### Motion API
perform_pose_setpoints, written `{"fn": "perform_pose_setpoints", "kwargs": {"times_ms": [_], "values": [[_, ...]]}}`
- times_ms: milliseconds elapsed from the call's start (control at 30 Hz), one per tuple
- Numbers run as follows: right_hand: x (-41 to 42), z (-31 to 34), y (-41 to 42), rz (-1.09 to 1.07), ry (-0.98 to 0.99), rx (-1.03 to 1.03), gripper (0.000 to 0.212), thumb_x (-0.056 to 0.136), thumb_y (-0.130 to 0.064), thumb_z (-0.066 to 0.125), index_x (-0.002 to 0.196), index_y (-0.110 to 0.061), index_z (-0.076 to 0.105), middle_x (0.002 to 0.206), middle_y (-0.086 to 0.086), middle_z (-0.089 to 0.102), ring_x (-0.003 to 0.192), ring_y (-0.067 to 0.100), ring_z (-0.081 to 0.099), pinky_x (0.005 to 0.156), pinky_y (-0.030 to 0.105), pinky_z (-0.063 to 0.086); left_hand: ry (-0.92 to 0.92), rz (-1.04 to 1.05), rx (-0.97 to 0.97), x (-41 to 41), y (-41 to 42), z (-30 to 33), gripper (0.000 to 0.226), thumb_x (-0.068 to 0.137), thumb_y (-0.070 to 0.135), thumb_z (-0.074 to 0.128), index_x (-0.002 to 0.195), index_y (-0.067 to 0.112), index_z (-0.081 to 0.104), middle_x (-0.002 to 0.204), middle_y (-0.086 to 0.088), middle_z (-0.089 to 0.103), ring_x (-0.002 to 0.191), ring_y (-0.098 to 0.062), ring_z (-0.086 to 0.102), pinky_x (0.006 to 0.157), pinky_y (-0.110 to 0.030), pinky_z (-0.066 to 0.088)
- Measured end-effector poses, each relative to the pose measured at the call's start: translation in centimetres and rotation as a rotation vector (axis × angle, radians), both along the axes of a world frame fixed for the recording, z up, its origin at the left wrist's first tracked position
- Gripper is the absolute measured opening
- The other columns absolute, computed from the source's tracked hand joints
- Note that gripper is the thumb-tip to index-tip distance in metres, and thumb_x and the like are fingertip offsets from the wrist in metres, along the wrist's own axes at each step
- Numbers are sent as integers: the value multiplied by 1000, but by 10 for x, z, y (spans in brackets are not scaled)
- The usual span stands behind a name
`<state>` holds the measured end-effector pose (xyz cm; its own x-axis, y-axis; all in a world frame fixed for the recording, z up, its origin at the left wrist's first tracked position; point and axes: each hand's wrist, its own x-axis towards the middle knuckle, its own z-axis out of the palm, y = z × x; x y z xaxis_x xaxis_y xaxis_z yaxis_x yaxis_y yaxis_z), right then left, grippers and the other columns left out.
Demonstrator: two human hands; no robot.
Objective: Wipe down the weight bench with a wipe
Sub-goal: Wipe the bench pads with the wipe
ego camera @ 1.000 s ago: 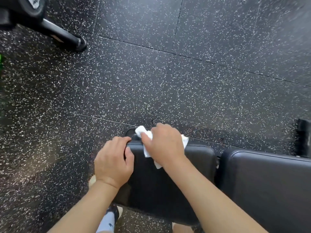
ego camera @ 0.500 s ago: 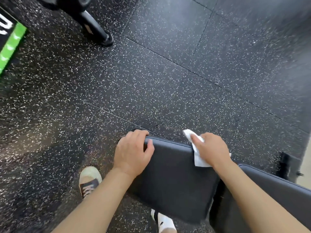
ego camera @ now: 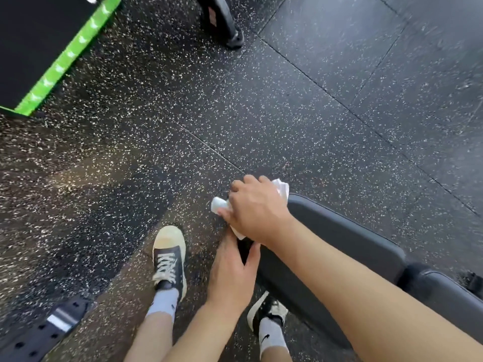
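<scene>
The black padded weight bench seat [ego camera: 339,239] runs from the centre toward the lower right, with a second pad [ego camera: 444,291] beyond a gap. My right hand [ego camera: 257,207] grips a crumpled white wipe [ego camera: 281,189] and presses it on the seat's left end corner. My left hand [ego camera: 232,273] holds the near left edge of the seat, thumb on top, fingers partly hidden under my right wrist. My right forearm crosses over the seat.
Speckled black rubber floor [ego camera: 261,113] all around. My two sneakers [ego camera: 170,259] stand left of and under the bench. A black box with a green edge [ego camera: 65,56] sits top left, a black equipment foot [ego camera: 227,24] at top, a perforated metal piece [ego camera: 52,325] bottom left.
My right hand has swept the wipe from the seat's far right corner back to its left end. My left hand slid down the near edge. The view swung left.
</scene>
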<state>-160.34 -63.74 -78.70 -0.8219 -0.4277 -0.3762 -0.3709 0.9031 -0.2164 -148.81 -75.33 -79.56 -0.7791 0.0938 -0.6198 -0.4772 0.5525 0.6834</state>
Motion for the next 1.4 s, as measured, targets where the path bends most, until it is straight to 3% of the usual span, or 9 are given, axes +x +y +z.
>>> {"fn": "perform_pose_setpoints", "kwargs": {"times_ms": [100,267,400,533,700,867,1033,1200,1400], "values": [[-7,-1,33,-118,-7,-15,52,99,-62,41,81,-20,64,85,-5,49,85,23,53,67,36,34,-20,36,-31,7,4,4,75,97,62,44,161,24,30,158,5,44,145,-10,40,118,-27,34],[-1,-7,90,-719,-74,14,56,99,-58,44,64,-14,47,73,-1,48,77,31,56,58,37,28,-31,-1,-35,8,2,6,83,96,69,37,164,27,16,166,9,29,149,-3,26,114,-12,17],[9,-2,44,-434,193,-9,47,97,-53,56,66,-17,53,76,-4,43,74,27,48,63,34,29,-55,-3,9,6,-2,4,82,96,71,40,164,29,21,163,11,33,149,-4,30,118,-18,24],[24,-6,0,-51,220,-90,41,92,-55,62,76,-17,63,85,0,54,80,25,49,68,38,37,-45,-33,1,-1,-8,5,52,98,57,57,140,28,46,123,12,53,125,-17,55,100,-34,47],[27,-9,73,-358,336,-203,42,98,-48,59,81,-10,60,85,7,52,76,29,50,65,40,42,76,-179,-75,-23,-6,6,67,100,61,48,158,34,29,150,16,40,140,-4,40,114,-28,37],[82,-12,158,-758,406,-173,42,100,-44,57,74,-12,50,77,5,45,70,29,46,60,41,39,239,-398,-186,-62,37,9,63,102,55,46,157,27,35,151,7,44,139,-15,41,115,-35,36],[153,-5,202,-951,434,-129,39,99,-42,55,75,-11,51,78,6,45,70,29,44,62,45,40,466,-795,-432,-88,103,13,46,104,56,39,137,32,60,135,11,62,125,-20,55,104,-44,41],[218,0,187,-1194,353,-188,36,95,-39,53,112,-10,65,101,7,55,87,31,49,77,46,44,514,-1233,-481,-79,186,9,49,106,59,24,110,31,65,106,7,70,103,-21,66,84,-41,40],[217,-6,191,-1289,389,-254,32,96,-34,58,111,-8,68,97,10,58,83,30,51,73,45,45,524,-1300,-478,-79,212,-1,52,100,59,27,81,22,58,72,3,64,75,-27,66,58,-37,36]]}}
